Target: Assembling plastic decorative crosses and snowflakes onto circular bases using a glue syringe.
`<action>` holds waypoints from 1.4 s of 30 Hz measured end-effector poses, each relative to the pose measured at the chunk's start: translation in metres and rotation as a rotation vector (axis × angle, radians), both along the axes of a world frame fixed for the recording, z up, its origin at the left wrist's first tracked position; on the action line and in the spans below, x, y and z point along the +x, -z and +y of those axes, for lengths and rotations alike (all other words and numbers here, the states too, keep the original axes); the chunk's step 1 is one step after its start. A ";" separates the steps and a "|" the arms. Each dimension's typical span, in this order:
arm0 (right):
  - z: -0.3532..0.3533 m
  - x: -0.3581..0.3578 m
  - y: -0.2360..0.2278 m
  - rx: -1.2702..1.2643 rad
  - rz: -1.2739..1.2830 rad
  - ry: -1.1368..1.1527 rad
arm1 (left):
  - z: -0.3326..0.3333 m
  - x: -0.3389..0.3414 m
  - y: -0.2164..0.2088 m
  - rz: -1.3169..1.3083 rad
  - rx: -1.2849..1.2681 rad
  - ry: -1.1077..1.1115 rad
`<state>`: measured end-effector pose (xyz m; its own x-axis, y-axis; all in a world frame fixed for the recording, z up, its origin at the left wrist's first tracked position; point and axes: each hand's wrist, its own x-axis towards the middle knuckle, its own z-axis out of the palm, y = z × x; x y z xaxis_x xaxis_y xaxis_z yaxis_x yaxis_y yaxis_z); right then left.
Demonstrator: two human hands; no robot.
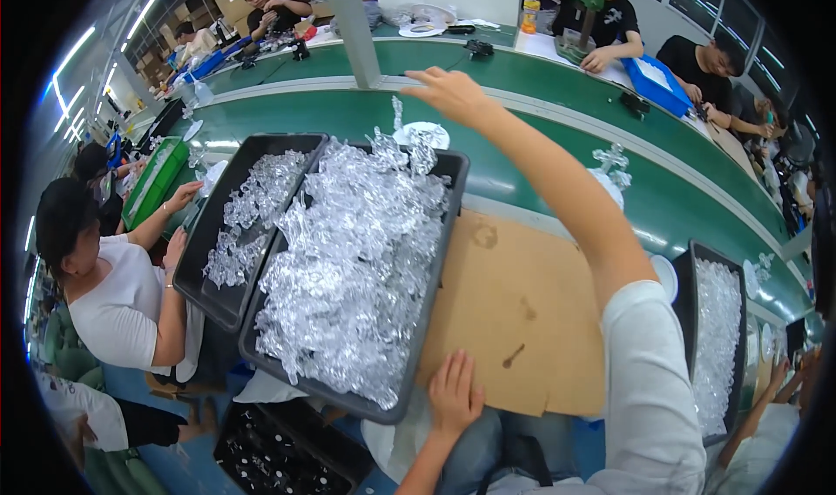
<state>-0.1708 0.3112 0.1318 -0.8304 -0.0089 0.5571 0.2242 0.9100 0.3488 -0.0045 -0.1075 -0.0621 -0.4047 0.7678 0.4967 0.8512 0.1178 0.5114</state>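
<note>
My right hand (448, 93) reaches out over the green belt, its fingers stretched to the left with nothing visible in them. Just below it, a white round disc (433, 134) lies on the belt, with clear plastic pieces (397, 112) by it. My left hand (455, 395) lies flat on the near left edge of a brown cardboard sheet (522, 312), fingers extended. To the left of the cardboard, a large dark bin (455, 225) is heaped with clear, shiny plastic pieces (357, 251). Their exact kind cannot be made out.
A second dark bin (196, 269) holds fewer clear pieces. Another full bin (693, 321) stands at the right. More clear pieces on a white disc (610, 186) sit along the belt (540, 155). Co-workers sit across and at the left; a dark crate (287, 443) stands low down.
</note>
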 end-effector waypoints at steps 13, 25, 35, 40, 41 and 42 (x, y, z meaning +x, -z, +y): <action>0.069 -0.008 0.007 0.424 -0.350 0.248 | 0.000 0.003 0.006 0.003 0.016 0.003; -0.054 0.220 -0.048 -0.487 -0.559 0.311 | 0.002 -0.002 0.004 0.029 0.063 -0.010; -0.144 0.189 -0.055 -0.533 -0.539 0.068 | 0.003 0.001 -0.001 0.007 0.064 -0.005; -0.170 0.112 0.000 -0.341 -0.366 -0.120 | 0.005 -0.004 -0.002 0.049 0.057 0.008; -0.172 0.101 0.007 -0.344 -0.367 -0.117 | 0.006 -0.003 -0.002 0.043 0.052 0.011; -0.172 0.092 0.012 -0.333 -0.473 -0.010 | 0.006 -0.003 -0.004 0.042 0.050 0.014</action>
<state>-0.0789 0.1389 0.1195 -0.9907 0.0938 0.0990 0.1040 0.9892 0.1031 -0.0075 -0.1011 -0.0584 -0.3717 0.7471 0.5511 0.8736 0.0805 0.4800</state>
